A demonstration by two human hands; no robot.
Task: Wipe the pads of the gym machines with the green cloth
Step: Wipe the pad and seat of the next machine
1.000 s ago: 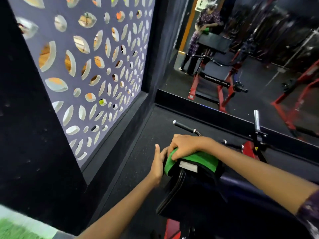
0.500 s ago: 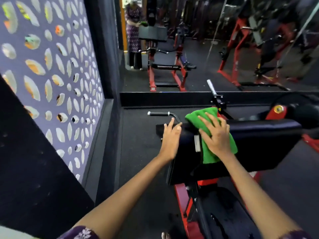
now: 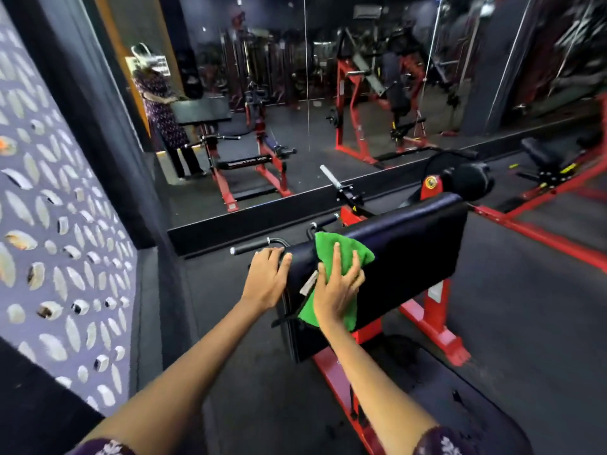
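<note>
Grip: the right hand [image 3: 338, 290] is pressing the cloth [image 3: 335, 267] flat with fingers spread, not clenching it; the left hand [image 3: 267, 279] is resting released on the pad's left edge, beside the handle [image 3: 254, 247]

Cloth: it is lying draped over the left end of the pad [image 3: 404, 254], its lower corner hanging down the near face

Pad: it is sitting tilted on the red frame [image 3: 433, 326]; most of its right side is showing bare

Risk: the cloth is being held only by palm pressure, so it is likely to bunch or slide off the sloping face; a hurried stroke is likely to be skipping the far right end; the hanging corner could be snagging on the white tag [image 3: 308, 284]
</note>
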